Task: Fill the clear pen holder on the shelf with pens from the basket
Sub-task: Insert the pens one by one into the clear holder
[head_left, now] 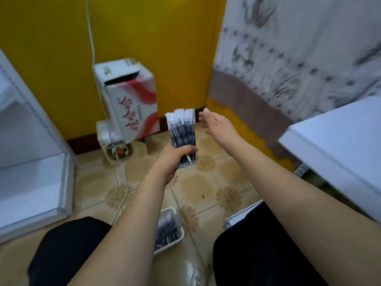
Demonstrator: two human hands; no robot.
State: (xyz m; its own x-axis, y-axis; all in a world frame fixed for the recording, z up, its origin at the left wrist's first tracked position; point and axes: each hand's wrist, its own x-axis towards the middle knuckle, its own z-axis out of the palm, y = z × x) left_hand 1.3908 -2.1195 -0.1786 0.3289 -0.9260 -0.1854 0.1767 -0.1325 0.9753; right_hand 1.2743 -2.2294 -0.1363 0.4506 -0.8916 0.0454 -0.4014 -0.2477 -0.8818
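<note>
Shelf unit (35,182): white, at 9 o'clock of the view; no clear pen holder can be made out on it.
Carton (132,100): red-and-white, against the yellow wall at 12 o'clock.
Basket (168,229): white, on the tiled floor at 6 o'clock between the knees; dark pens are seen inside.
Pens (182,133): a wrapped bundle, held upright at frame centre.
Left hand (175,157): curled round the lower end of the bundle.
Right hand (216,124): fingers spread, empty, just at 3 o'clock of the bundle tops.
Step judged: bundle to be steadied and squared by the right hand; a lower-end grip is advised, tips kept level.
</note>
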